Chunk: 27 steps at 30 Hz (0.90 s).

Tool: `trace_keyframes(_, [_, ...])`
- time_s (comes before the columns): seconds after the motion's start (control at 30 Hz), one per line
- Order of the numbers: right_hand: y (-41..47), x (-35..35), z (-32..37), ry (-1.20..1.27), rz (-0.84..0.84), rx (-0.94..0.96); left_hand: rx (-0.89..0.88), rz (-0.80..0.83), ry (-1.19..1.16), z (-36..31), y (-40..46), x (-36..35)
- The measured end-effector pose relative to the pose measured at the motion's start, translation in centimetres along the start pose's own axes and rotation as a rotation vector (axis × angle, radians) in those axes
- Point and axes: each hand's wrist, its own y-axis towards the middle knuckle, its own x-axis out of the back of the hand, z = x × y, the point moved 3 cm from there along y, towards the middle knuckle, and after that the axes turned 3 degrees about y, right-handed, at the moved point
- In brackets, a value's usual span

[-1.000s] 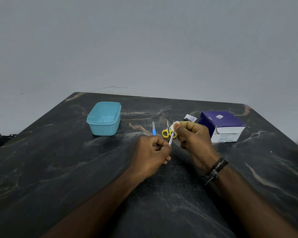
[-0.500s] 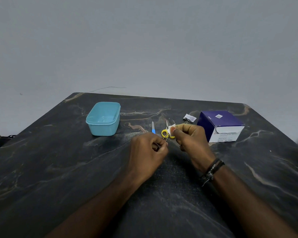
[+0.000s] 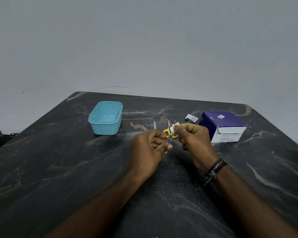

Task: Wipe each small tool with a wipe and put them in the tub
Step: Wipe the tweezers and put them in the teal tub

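Left hand [image 3: 149, 146]: fingers curling round one end of a thin metal tool [image 3: 169, 140], tweezers by the look. Right hand [image 3: 193, 137]: pinching a white wipe [image 3: 174, 127] over the tool's far end. Both are hovering right of the blue tub [image 3: 100, 125]. Yellow scissors [image 3: 169, 131] and a blue-handled tool [image 3: 154, 125] are lying between tub and purple box [image 3: 224, 124]; a sachet [image 3: 191, 117] is sitting just beside the box.

Wipe sliding down the thin metal tool

The right hand [image 3: 194, 141] is pinching the white wipe [image 3: 173, 127] lower on the thin metal tool [image 3: 169, 139] than a second ago, so less bare metal is showing between the two hands near the frame's centre. The left hand [image 3: 150, 148] is gripping the tool's near end with its thumb now stretching out to the right.
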Motion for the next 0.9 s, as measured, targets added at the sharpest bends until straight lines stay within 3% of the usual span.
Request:
trace_keyframes(0.2, [-0.31, -0.57, -0.54, -0.093, 0.148, -0.025, 0.075, -0.024, -0.114, 0.59, 0.45, 0.37])
trace_keyframes(0.4, [0.24, 0.36, -0.1, -0.026, 0.014, -0.021, 0.1, 0.043, -0.185, 0.59, 0.33, -0.24])
trace_keyframes(0.67, [-0.02, -0.34, -0.72, -0.1, 0.126, -0.04, 0.099, 0.016, -0.17, 0.66, 0.43, 0.26])
trace_keyframes(0.9, [0.3, 0.41, -0.38, -0.051, 0.005, -0.031, 0.114, 0.053, -0.196, 0.97, 0.31, -0.46])
